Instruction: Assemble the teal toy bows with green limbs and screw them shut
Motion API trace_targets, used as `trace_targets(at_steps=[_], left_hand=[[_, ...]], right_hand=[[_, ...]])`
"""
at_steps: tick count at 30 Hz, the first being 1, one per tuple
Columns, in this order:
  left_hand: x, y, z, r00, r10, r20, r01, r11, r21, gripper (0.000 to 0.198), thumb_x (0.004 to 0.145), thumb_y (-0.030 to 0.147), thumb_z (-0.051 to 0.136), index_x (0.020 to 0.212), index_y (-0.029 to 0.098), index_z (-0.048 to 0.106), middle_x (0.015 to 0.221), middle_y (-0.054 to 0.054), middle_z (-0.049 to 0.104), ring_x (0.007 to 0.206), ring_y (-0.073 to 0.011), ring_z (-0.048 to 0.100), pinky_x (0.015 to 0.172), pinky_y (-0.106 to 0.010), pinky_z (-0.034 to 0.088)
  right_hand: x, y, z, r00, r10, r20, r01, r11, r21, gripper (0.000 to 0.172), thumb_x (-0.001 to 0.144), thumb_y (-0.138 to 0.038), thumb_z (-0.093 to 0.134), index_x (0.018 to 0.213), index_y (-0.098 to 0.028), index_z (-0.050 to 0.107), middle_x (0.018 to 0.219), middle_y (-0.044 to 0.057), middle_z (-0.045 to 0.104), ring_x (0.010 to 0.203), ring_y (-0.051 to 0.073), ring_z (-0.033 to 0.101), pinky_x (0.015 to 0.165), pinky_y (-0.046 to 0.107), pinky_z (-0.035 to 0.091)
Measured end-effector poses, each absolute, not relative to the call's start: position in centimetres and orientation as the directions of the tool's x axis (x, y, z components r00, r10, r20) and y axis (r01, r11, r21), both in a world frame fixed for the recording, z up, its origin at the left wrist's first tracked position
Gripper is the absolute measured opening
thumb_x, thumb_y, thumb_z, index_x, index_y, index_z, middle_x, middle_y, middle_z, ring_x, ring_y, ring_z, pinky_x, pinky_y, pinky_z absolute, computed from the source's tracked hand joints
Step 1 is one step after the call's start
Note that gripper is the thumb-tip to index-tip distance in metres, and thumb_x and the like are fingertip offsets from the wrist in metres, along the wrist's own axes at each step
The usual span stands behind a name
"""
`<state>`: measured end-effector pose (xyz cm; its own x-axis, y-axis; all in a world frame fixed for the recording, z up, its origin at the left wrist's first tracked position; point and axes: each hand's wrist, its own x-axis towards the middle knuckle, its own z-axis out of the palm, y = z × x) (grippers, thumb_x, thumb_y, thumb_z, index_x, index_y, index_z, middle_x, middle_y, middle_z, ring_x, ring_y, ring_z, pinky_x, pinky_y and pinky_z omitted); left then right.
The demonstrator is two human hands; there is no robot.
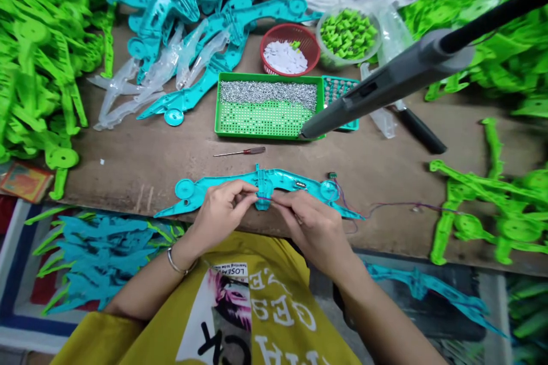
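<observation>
A long turquoise plastic moulding (278,179) lies flat on the wooden workbench (128,182), close to its front edge. My left hand (222,211) and my right hand (306,228) meet over its raised middle section, with fingertips pinching a thin purple wire (263,198). That wire runs right across the moulding and trails over the bench. A small green circuit piece (331,175) sits just behind the moulding's right end. My fingers hide part of the middle section.
Behind the moulding lie a small screwdriver (240,151) and a green tray of screws (265,105). A grey power screwdriver (385,80) hangs overhead at right. A red basket (290,48), a bowl of green pieces (347,34), and piles of green and turquoise mouldings surround the work.
</observation>
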<state>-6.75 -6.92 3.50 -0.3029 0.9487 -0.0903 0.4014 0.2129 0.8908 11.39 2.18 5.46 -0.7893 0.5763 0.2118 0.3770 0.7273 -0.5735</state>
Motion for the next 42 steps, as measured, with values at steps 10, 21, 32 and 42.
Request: trace_targets(at_steps=[10,21,32,42], left_hand=[[-6.8,-6.6,3.8,-0.302,0.948,-0.104,0.411,0.228,0.882,0.023,0.091,0.024,0.061,0.113,0.02,0.065,0.103,-0.005,0.071,0.082,-0.0142,0.067,0.072,-0.024,0.052],[-6.5,-10.2,2.2,-0.352,0.85,-0.393,0.17,0.471,0.865,0.02,0.092,0.036,0.057,0.099,0.019,0.064,0.076,-0.001,0.069,0.064,-0.0134,0.067,0.059,-0.024,0.054],[-4.0,-10.1,1.4,-0.314,0.743,-0.591,-0.549,0.366,0.752,0.048,0.081,0.037,0.073,0.12,0.015,0.056,0.116,-0.013,0.07,0.107,-0.0228,0.068,0.098,-0.037,0.052],[-3.0,-7.2,2.8,-0.348,0.697,-0.628,-0.668,0.285,0.687,0.037,0.077,0.044,0.076,0.098,0.018,0.06,0.098,-0.003,0.07,0.09,-0.0166,0.069,0.079,-0.032,0.06]], right_hand=[[12.0,4.4,6.2,-0.835,0.529,0.149,0.513,0.848,-0.133,0.019,0.095,-0.016,0.049,0.084,-0.015,0.064,0.072,0.006,0.057,0.07,0.02,0.056,0.065,0.031,0.044],[11.2,4.2,5.6,-0.854,0.513,0.084,0.517,0.855,0.042,0.022,0.091,-0.013,0.05,0.071,-0.016,0.059,0.07,0.008,0.055,0.066,0.02,0.05,0.062,0.03,0.034],[10.2,5.5,3.0,-0.76,0.619,-0.196,0.648,0.699,-0.302,0.02,0.094,-0.019,0.044,0.085,-0.016,0.062,0.077,0.008,0.061,0.067,0.02,0.057,0.062,0.029,0.035],[11.1,6.6,3.2,-0.761,0.634,-0.138,0.612,0.629,-0.48,0.017,0.094,-0.022,0.045,0.087,-0.018,0.059,0.082,0.008,0.065,0.076,0.022,0.062,0.069,0.031,0.043]])
